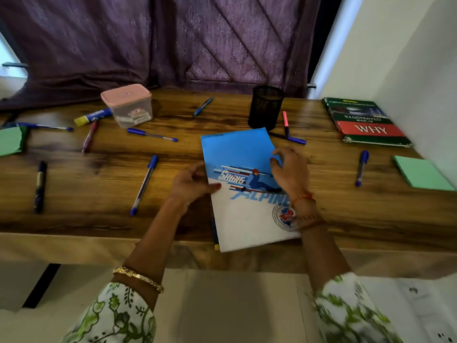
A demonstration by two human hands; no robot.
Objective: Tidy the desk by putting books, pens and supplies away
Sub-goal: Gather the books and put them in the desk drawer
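Book step in hand: skiing notebook (pixel 247 194) flat at counter (pixel 99 194) front edge. Left hand (pixel 190 185) pinching left edge; right hand (pixel 291 174) open, hovering above cover. Next: firm two-handed lift, probably toward green book (pixel 366 122). Pens unsorted.

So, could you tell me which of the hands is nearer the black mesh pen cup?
Right. The right hand hovers just below the black mesh pen cup; the left hand sits farther down-left.

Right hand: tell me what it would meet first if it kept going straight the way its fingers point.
The right hand hovers over the blue skiing notebook, fingers aimed up and left. Going straight on, it would probably reach the black mesh pen holder first, though depth is hard to judge in this view.
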